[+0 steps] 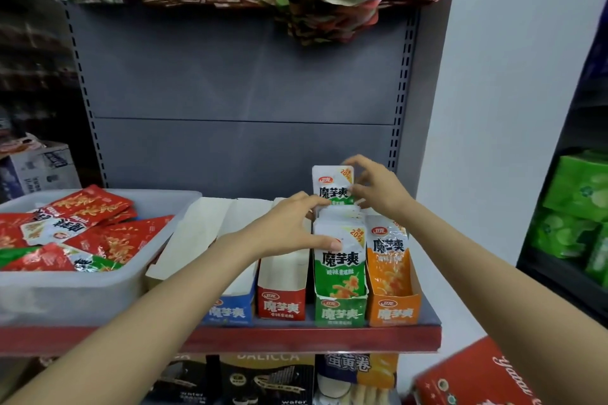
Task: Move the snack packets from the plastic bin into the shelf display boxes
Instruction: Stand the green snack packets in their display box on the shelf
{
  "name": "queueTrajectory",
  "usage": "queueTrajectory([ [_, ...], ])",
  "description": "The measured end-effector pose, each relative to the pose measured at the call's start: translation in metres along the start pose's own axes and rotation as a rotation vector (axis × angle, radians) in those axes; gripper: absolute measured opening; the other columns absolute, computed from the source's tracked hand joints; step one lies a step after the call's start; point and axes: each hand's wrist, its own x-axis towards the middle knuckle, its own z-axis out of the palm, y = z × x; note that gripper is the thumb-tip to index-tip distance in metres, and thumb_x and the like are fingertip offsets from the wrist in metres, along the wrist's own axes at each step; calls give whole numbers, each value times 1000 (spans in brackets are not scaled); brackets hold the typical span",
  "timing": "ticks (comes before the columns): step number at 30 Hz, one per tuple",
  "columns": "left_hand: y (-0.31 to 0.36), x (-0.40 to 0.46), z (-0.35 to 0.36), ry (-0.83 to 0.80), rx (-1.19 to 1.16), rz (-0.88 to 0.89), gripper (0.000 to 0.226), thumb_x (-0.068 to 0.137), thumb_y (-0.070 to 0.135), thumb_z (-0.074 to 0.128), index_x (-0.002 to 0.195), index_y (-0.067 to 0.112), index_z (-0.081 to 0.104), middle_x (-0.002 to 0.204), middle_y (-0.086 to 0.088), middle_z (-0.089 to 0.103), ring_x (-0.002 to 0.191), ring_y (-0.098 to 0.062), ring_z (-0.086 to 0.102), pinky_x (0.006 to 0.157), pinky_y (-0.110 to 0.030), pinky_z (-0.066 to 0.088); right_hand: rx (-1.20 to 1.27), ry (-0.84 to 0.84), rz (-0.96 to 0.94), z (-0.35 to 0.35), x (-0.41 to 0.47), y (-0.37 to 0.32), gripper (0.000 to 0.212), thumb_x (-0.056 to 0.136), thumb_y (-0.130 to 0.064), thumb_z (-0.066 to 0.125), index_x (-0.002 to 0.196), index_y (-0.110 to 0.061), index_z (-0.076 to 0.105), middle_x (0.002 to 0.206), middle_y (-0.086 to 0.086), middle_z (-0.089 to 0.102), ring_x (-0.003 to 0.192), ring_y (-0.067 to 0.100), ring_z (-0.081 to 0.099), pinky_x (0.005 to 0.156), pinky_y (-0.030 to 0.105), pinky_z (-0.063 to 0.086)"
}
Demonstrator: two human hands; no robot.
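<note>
Four cardboard display boxes stand in a row on the shelf [329, 337]: blue box [230, 311], red box [283, 301], green box [340, 312], orange box [396, 309]. One translucent plastic bin [75, 293] sits at 9 o'clock from the boxes, holding a loose heap of glossy red packets [95, 223]; count not readable.

Right hand [375, 186] pinches one green-and-white packet [332, 186] by its right edge, fingers curled, holding it upright above the back of the green box. Left hand [289, 228] lies at 7 o'clock from that packet, fingers extended and pressing the row of green packets [340, 260] standing in the green box; thumb on the front one.

The orange box holds orange packets [388, 256], shiny foil. The red box looks empty at its front; the blue box is mostly hidden by the left forearm.
</note>
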Motion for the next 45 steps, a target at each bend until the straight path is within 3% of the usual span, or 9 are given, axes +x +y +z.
queueTrajectory([
  [2,0,-1,0,9,-6,-9,85,70,54,73,142,29,35,134,7,43,115,-7,46,96,-27,41,-41,11,7,0,0,-1,12,93,-6,54,97,-15,61,89,13,68,84,28,67,71,32,57],
  [4,0,-3,0,17,-12,-15,86,70,54,73,142,29,33,136,7,41,120,-8,45,97,-28,41,-90,-56,46,-2,1,1,12,95,-13,53,90,-12,64,87,12,68,81,25,65,74,35,57],
  [8,0,-6,0,32,-33,-40,84,71,55,72,141,28,34,139,8,37,125,-9,42,99,-30,41,-142,-149,115,-6,-2,0,21,96,-20,51,98,-8,68,85,1,63,82,17,58,73,28,51],
  [14,-6,-21,-7,208,-33,-38,56,85,47,61,134,25,45,132,8,47,120,-6,46,94,-23,38,-241,151,-90,3,-18,-40,23,96,-14,48,112,-11,65,110,2,66,95,12,58,80,18,39],
  [19,-31,-63,-36,507,-62,-72,12,91,26,57,101,26,63,99,12,64,89,-1,58,75,-13,42,-138,-5,-180,46,-28,-92,21,94,-15,51,106,-16,68,106,-3,69,97,11,62,82,19,43],
  [27,-110,-165,-107,695,52,-315,13,89,11,58,99,13,66,88,2,67,80,-13,61,63,-11,39,68,-235,-238,168,-17,-173,25,93,-12,52,116,-11,61,116,5,64,104,17,59,77,19,39],
  [34,-197,-217,-152,294,306,-538,48,85,39,66,127,18,56,133,-5,55,123,-22,49,102,-34,39,-127,-542,-241,262,7,-209,44,92,-15,54,134,-7,45,134,14,53,119,30,51,100,37,40],
  [40,-228,-204,-169,225,235,-616,12,77,38,75,81,27,72,96,5,71,95,-17,62,89,-38,49,-334,-623,-281,293,33,-220,38,87,-19,63,124,-11,56,128,9,57,114,25,53,84,24,38],
  [45,-246,-192,-171,226,267,-669,30,80,36,72,55,24,61,66,9,64,73,-14,58,76,-32,44,-370,-646,-184,310,48,-221,22,82,-16,70,100,-6,61,109,10,62,97,24,57,72,27,42],
])
